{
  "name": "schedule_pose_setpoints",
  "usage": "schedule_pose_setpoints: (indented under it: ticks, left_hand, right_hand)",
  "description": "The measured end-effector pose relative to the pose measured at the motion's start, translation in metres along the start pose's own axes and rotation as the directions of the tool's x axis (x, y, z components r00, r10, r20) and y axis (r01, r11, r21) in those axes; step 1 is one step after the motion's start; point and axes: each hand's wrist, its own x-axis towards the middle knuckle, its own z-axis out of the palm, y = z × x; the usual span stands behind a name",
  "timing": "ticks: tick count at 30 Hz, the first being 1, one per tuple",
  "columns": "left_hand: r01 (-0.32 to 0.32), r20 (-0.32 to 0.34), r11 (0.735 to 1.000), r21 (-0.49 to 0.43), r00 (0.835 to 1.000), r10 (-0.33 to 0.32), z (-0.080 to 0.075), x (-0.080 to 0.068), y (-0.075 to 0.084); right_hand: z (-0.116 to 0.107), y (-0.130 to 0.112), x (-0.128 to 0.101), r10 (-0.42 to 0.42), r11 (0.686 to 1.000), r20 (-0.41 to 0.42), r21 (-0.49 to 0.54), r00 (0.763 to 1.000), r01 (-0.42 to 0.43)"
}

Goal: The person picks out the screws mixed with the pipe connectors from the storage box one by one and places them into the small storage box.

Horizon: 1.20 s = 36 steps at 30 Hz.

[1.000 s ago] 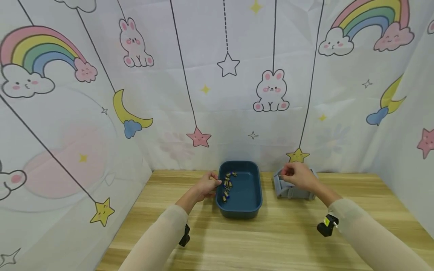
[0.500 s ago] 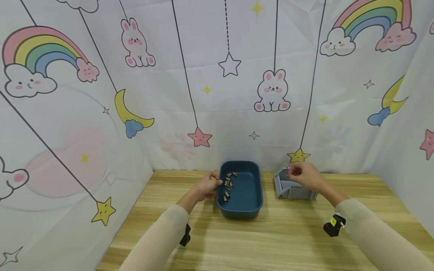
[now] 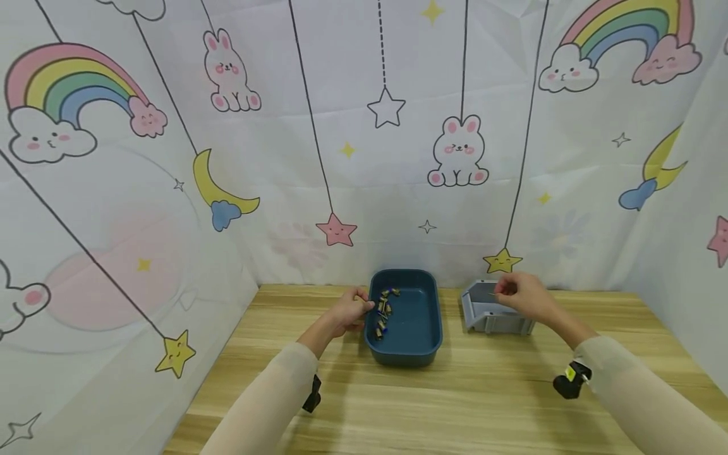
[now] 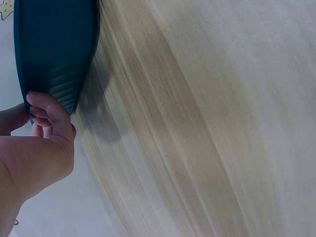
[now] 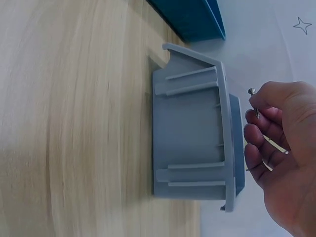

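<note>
While a small screw (image 5: 254, 102) sits pinched in the right hand (image 3: 526, 297) just above the grey bin (image 3: 493, 311), a cluster of small parts (image 3: 382, 311) remains in the blue tray (image 3: 405, 341) beside it. By my judgement most of the sorting is left; the left hand (image 3: 348, 313) curls round the tray's rim on the wooden surface (image 3: 455, 404).

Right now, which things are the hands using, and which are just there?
In use:
left hand gripping the blue tray
small parts in the tray
right hand pinching a screw over the grey bin

Just there:
table
cartoon backdrop
</note>
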Motion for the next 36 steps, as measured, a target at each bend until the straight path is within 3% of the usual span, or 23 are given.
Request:
schedule_pose_setpoints:
  ticks: [36]
  left_hand:
    - [-0.001, 0.004, 1.0, -0.012, 1.0, 0.001, 0.0, 0.001, 0.0]
  right_hand:
    - [-0.002, 0.021, -0.012, 0.018, 1.0, 0.002, -0.014, 1.0, -0.018]
